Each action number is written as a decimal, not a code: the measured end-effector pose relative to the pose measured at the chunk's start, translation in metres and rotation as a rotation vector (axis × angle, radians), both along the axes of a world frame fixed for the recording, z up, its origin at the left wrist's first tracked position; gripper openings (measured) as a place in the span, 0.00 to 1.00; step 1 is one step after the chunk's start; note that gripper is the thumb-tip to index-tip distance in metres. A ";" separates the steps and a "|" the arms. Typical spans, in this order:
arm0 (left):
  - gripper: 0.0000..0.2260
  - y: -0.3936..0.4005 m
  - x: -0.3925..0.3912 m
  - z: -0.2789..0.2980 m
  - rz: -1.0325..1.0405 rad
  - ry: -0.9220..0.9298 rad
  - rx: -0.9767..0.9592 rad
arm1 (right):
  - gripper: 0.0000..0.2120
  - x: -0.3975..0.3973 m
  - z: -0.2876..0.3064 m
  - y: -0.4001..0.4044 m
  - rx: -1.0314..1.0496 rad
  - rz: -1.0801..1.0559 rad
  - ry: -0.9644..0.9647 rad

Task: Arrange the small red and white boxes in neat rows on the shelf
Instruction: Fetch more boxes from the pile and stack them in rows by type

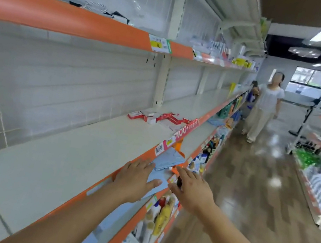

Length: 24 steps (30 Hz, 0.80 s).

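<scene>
1. Left hand (134, 178) reaches out with a released grip, fingers straight, over the shelf (59, 155) edge and a blue cloth (167, 161)
2. Right hand (192, 188) likewise, grip released, just beside it
3. Red and white boxes (160, 118) lie scattered on the shelf, well beyond both hands
4. Edge strip (184, 131) reads "100"
</scene>
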State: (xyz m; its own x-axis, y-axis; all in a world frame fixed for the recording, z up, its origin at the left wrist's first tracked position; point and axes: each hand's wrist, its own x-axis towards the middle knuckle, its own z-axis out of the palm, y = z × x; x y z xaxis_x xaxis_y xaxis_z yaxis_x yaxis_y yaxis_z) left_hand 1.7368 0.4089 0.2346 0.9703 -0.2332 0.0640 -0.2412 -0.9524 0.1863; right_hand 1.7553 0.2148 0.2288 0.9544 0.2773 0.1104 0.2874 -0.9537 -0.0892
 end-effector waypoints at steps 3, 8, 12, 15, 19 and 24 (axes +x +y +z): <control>0.30 -0.012 0.042 -0.002 -0.012 0.012 0.019 | 0.32 0.042 -0.002 -0.009 0.009 -0.010 0.028; 0.31 -0.031 0.119 -0.008 0.030 0.024 0.015 | 0.31 0.120 0.004 -0.030 -0.005 0.014 0.027; 0.29 -0.047 0.173 -0.010 0.112 0.015 -0.018 | 0.28 0.185 0.014 -0.053 0.018 0.073 0.003; 0.27 -0.056 0.208 -0.006 0.173 0.013 -0.026 | 0.25 0.230 0.022 -0.063 0.030 0.125 0.005; 0.25 -0.062 0.249 0.001 0.258 0.026 -0.030 | 0.25 0.289 0.029 -0.066 0.057 0.168 -0.024; 0.24 -0.059 0.291 -0.005 0.322 0.089 -0.021 | 0.25 0.341 0.021 -0.051 0.075 0.218 0.044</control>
